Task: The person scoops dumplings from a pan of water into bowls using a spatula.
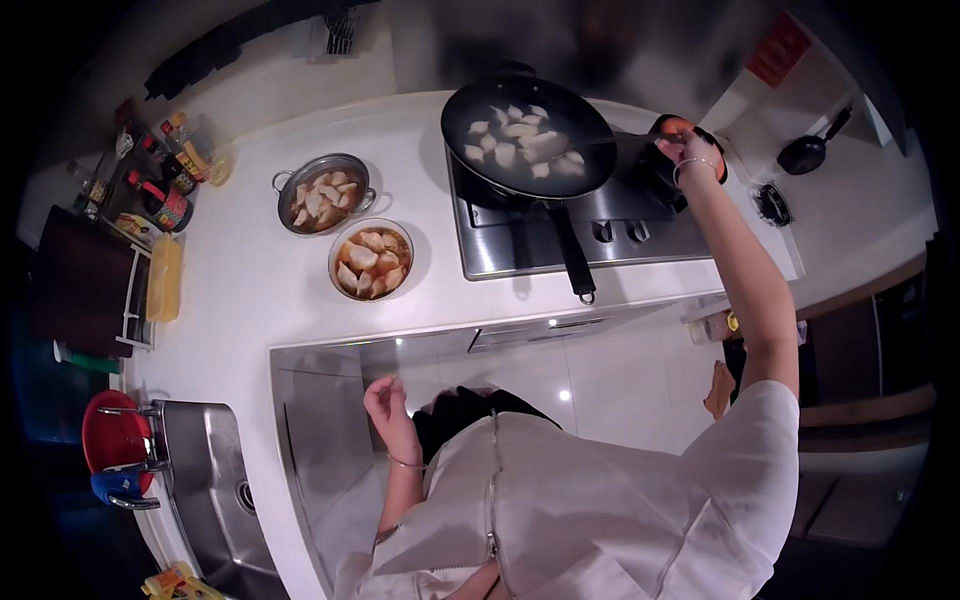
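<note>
The right hand (690, 150) pinched the handle of a long dark cooking utensil (628, 137), its fingers closed about the end on the upper right of the frame. That reach across the stove probably served to keep the fingers beside the pan rather than over it. The utensil's far end lay among the plump white folded dumplings (504, 154); its exact shape was hard to make out beneath them. The left hand (390, 405) hung near the waist at lower centre, fingers loosely curled, with nothing visible in it and touching neither pan nor counter.

The dumplings were scattered, mostly in one layer, inside a wide round black frying pan (575, 108) at upper centre, a spacing that likely let each one meet the metal. The pan's straight black handle (567, 245) pointed down the frame toward the body, presumably for easy reach. Beneath sat a stainless-steel gas stove (490, 245); past the hand, a dark vessel with something orange in it was partly hidden.

Left of the stove, a metal bowl with two loop handles (346, 164) and a round pale-rimmed bowl (331, 262) stood close together on the white countertop (235, 300), both holding dumplings in brownish liquid, seemingly set apart from the heat. Farther out, dark sauce bottles (172, 207) crowded the upper left.
</note>
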The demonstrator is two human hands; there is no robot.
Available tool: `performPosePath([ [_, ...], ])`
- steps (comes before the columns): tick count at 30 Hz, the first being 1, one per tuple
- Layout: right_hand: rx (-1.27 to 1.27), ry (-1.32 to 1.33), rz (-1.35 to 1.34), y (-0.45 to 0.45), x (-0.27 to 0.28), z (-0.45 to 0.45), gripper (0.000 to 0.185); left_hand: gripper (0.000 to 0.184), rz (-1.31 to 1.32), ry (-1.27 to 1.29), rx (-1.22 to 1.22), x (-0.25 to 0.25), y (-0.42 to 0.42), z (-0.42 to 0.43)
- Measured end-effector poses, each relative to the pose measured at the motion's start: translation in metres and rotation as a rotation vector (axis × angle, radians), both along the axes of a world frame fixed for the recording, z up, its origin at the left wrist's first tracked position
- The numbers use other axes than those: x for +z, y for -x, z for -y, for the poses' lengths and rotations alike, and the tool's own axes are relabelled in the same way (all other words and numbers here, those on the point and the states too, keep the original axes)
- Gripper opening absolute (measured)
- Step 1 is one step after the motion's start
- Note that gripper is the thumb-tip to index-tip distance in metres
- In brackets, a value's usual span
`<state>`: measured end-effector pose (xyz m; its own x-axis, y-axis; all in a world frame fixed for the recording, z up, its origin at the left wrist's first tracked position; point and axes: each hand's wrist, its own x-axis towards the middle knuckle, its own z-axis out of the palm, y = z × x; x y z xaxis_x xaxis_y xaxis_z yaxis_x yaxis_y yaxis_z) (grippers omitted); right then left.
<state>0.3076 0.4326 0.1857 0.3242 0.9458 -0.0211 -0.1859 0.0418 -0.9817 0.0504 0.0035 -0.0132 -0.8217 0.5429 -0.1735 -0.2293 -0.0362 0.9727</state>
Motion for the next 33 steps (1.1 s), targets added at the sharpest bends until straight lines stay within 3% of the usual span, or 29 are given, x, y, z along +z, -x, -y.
performPosePath([
  [4, 0.008, 0.125, -0.201, -0.007, -0.031, -0.006, 0.014, 0.016, 0.012, -0.017, 0.020, -0.001, -0.001, 0.005],
  [15, 0.095, 0.105, -0.441, -0.012, -0.092, -0.010, 0.018, 0.015, 0.033, 0.016, 0.037, 0.007, -0.004, 0.002],
  [33, 0.191, 0.165, -0.484, -0.003, -0.095, 0.019, 0.021, 0.014, 0.023, 0.006, 0.030, -0.003, 0.001, 0.002],
])
